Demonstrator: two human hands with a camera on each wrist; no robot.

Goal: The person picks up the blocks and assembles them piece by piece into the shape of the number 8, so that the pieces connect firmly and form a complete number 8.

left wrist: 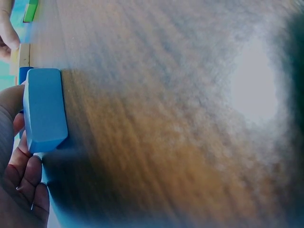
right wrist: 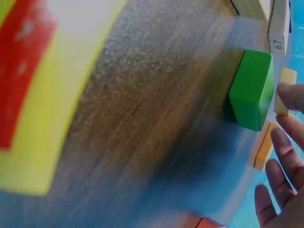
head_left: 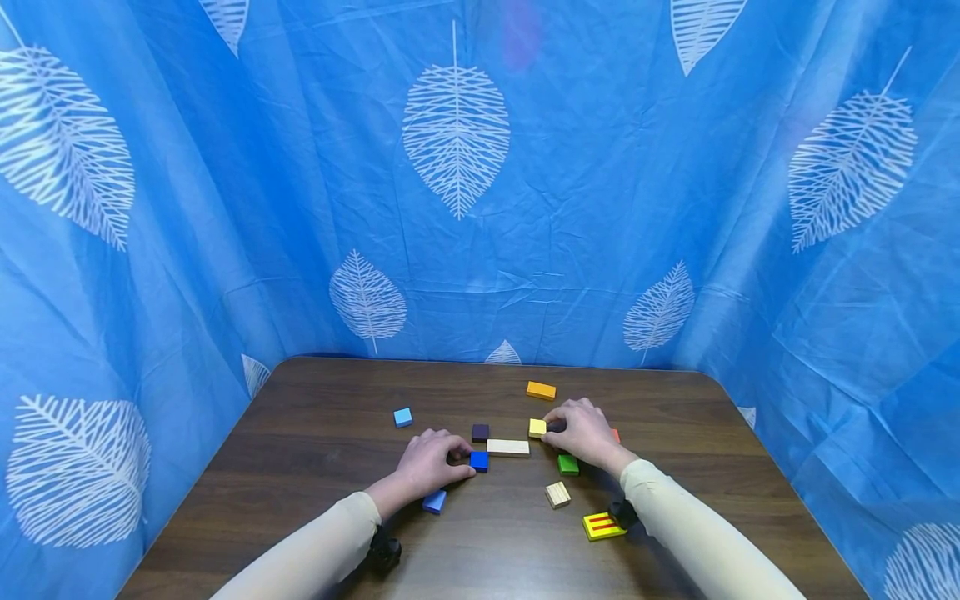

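Observation:
My left hand (head_left: 431,462) pinches a dark blue block (head_left: 479,462) between thumb and forefinger, at the left end of a long cream block (head_left: 508,448). A lighter blue block (left wrist: 46,109) lies nearer me, beside the left hand, and partly hides its fingers in the left wrist view. My right hand (head_left: 585,432) grips a small pale yellow block (head_left: 537,428) by its right side with thumb and forefinger; the other fingers spread loosely in the right wrist view. A dark block (head_left: 480,432) sits just behind the dark blue one.
A green block (right wrist: 251,90) stands under the right wrist. Around lie an orange block (head_left: 541,390), a light blue block (head_left: 402,417), a striped wooden block (head_left: 558,495), a yellow block with red stripes (head_left: 600,527) and a partly hidden red block (right wrist: 209,223). A blue curtain hangs behind the table.

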